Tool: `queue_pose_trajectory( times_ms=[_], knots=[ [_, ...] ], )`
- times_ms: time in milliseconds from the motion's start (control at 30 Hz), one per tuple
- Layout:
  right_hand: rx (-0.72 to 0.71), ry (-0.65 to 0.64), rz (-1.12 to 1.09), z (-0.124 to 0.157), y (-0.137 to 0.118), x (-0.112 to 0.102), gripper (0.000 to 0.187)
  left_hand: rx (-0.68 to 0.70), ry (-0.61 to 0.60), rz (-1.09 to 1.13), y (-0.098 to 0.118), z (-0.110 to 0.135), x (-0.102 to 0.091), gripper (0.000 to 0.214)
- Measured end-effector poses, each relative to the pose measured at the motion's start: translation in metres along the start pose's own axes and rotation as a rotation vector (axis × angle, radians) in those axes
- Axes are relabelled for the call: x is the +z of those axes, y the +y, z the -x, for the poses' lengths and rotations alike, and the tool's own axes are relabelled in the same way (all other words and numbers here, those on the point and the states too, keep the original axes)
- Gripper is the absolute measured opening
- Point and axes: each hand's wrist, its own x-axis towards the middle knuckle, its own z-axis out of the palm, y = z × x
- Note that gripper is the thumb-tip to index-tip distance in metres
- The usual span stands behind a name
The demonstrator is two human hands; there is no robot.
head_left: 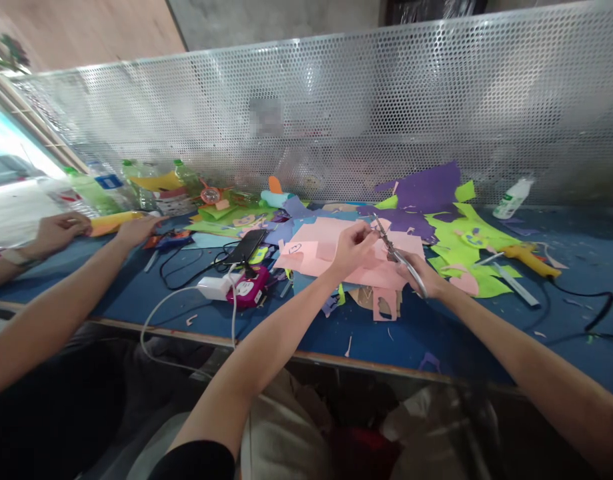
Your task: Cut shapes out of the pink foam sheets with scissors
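Note:
My right hand point(420, 275) grips a pair of metal scissors point(405, 261), its blades pointing up and to the left. Close to the blades, my left hand point(355, 245) is closed in a pinch, seemingly on a small pink craft-sheet piece point(383, 225); the fingers partly hide it. Both hands are above larger pink sheets point(306, 263), one with dark drawn lines. A pink scrap with a cut-out hole point(387, 304) lies at the near side of the pile.
Purple sheets point(429, 190) and lime-green sheets point(486, 233) lie behind and right. A yellow glue gun point(532, 260), cutter knife point(517, 285) and white bottle point(513, 199) are right. Left are a phone point(246, 247), magenta power strip point(249, 288), cables and a co-worker's hands point(61, 233) on yellow material.

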Motion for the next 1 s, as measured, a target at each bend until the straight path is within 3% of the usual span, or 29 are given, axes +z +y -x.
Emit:
queue_pose_trajectory(
  times_ms=[167, 367, 467, 600, 800, 1000],
  knots=[
    [-0.102, -0.012, 0.078, -0.003, 0.007, -0.006, 0.049, -0.044, 0.021, 0.116, -0.004, -0.001, -0.002, 0.032],
    [0.033, 0.326, -0.142, -0.011, 0.012, -0.002, 0.040, -0.059, -0.140, 0.023, -0.012, -0.005, -0.008, 0.031],
    [0.109, 0.412, -0.317, -0.014, 0.009, -0.002, 0.037, -0.031, -0.233, -0.118, -0.013, -0.004, -0.007, 0.032],
    [0.133, 0.430, -0.438, -0.014, 0.009, -0.002, 0.041, 0.027, -0.328, -0.227, -0.013, -0.001, -0.006, 0.031],
    [0.110, 0.503, -0.400, -0.013, 0.013, 0.002, 0.038, 0.015, -0.438, -0.256, -0.013, 0.000, -0.007, 0.028],
    [0.043, 0.594, -0.389, -0.015, 0.014, -0.002, 0.026, -0.010, -0.443, -0.266, -0.010, 0.000, -0.007, 0.026]
  ],
)
